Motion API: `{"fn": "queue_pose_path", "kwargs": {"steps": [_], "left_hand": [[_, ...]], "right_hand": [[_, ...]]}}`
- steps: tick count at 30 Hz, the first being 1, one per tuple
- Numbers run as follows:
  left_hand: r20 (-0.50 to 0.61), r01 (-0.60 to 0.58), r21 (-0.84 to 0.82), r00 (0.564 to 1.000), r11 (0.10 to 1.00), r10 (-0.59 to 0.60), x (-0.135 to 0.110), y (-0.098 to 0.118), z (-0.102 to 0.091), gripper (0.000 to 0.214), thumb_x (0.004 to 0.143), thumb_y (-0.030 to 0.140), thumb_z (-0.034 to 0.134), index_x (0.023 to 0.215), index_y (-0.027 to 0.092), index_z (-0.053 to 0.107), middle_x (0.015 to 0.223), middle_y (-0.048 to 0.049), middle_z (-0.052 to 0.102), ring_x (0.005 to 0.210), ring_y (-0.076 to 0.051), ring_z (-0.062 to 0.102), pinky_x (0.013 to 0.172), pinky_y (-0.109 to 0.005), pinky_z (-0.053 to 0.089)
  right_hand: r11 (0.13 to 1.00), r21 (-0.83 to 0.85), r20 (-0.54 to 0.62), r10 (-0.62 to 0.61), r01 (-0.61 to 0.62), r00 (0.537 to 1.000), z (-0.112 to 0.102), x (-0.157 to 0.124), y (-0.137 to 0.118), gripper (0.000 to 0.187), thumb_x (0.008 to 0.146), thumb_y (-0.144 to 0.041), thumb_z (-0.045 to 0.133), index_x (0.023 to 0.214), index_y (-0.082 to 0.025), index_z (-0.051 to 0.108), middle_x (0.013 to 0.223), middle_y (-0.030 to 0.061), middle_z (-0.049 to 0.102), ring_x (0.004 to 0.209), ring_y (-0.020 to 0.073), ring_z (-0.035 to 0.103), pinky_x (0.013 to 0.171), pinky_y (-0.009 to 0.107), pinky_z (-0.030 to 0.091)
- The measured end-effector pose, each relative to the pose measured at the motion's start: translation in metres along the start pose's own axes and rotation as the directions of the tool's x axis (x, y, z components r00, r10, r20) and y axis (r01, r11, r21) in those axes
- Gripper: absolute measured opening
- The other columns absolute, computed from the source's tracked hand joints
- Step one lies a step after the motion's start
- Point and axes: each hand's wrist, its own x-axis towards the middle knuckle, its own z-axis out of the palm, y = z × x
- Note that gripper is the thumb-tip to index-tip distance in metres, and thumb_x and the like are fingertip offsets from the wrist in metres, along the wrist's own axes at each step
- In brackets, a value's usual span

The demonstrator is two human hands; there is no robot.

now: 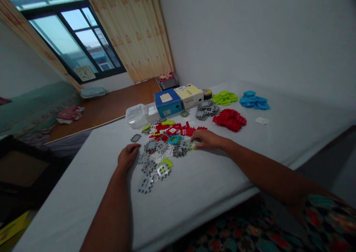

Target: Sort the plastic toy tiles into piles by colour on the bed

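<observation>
A spread of flat interlocking plastic tiles [162, 148], grey, red, white, lime and blue, lies on a white table [194, 185]. My left hand [127, 156] rests at the spread's left edge, fingers curled down beside grey tiles; whether it grips one is unclear. My right hand [205, 139] lies on the right edge of the spread, fingers bent down onto small white and grey pieces. Sorted heaps sit farther back: red [230, 119], grey [207, 110], lime [225, 98] and blue [253, 100].
A blue box [167, 102], a pale yellow box [189, 95] and a clear plastic tub [136, 115] stand behind the spread. A lone white tile [261, 120] lies at the right. Beyond the table are a wooden floor, a curtain and a window.
</observation>
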Motion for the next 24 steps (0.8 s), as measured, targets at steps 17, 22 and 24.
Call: {"fn": "queue_pose_path", "kwargs": {"steps": [17, 22, 24], "left_hand": [[0.019, -0.014, 0.035, 1.000, 0.999, 0.014, 0.002, 0.004, -0.008, 0.035, 0.084, 0.036, 0.052, 0.107, 0.026, 0.076, 0.118, -0.0051, 0.074, 0.109, -0.026, 0.068, 0.093, -0.036, 0.054], [0.014, -0.007, 0.044, 1.000, 0.999, 0.006, 0.010, -0.005, -0.004, 0.035, 0.083, 0.040, 0.052, 0.107, 0.029, 0.076, 0.119, -0.0038, 0.074, 0.107, -0.027, 0.069, 0.088, -0.037, 0.055], [0.027, -0.011, 0.062, 1.000, 0.998, 0.009, 0.013, -0.008, -0.003, 0.037, 0.083, 0.041, 0.051, 0.107, 0.028, 0.076, 0.121, -0.0055, 0.073, 0.108, -0.029, 0.068, 0.087, -0.039, 0.055]], "right_hand": [[0.983, 0.081, -0.318, 0.184, -0.167, 0.930, -0.058, -0.029, 0.023, 0.023, 0.080, -0.025, 0.063, 0.098, -0.019, 0.076, 0.090, 0.0043, 0.074, 0.076, 0.0159, 0.062, 0.070, 0.025, 0.046], [0.870, 0.173, -0.682, 0.444, -0.462, 0.581, -0.118, -0.114, 0.091, 0.030, 0.080, -0.039, 0.062, 0.094, -0.016, 0.075, 0.077, 0.0054, 0.070, 0.069, 0.0173, 0.060, 0.064, 0.028, 0.046], [0.768, 0.245, -0.723, 0.552, -0.591, 0.417, -0.130, -0.152, 0.122, 0.029, 0.077, -0.038, 0.063, 0.091, -0.015, 0.075, 0.076, 0.0059, 0.071, 0.070, 0.0186, 0.062, 0.064, 0.029, 0.047]]}}
